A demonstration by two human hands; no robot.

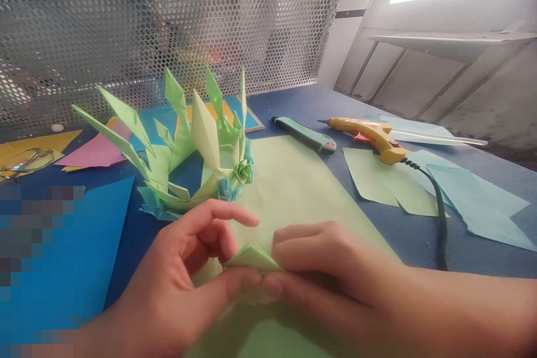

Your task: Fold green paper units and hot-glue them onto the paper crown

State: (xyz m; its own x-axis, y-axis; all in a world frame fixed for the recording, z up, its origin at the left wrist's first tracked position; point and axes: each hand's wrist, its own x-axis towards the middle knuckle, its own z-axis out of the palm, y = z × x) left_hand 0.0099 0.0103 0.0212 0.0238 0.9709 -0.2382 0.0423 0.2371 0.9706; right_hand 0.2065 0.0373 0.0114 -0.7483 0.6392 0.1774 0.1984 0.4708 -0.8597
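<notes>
Between my two hands is a small folded piece of green paper (pixel 254 257), its peak pointing up. My left hand (pixel 180 268) pinches its left end between thumb and fingers, with the index finger lifted above. My right hand (pixel 331 263) grips the right end, thumb below and fingers curled over. Both thumb tips almost meet at the lower edge. Beneath lies a large light green sheet (pixel 293 179). Just beyond my left hand stands a green paper crown (pixel 205 128) with tall folded points, a paper rose (pixel 243 172) and blue paper pieces along its base.
A yellow glue gun (pixel 369 134) with a black cord (pixel 440 218) lies at the right, near green and pale blue paper scraps (pixel 478 196). A utility knife (pixel 304 134) lies behind the sheet. Glasses (pixel 27 162), pink paper (pixel 100 145) and a blue sheet (pixel 109 224) are left. Perforated metal (pixel 188 17) stands behind.
</notes>
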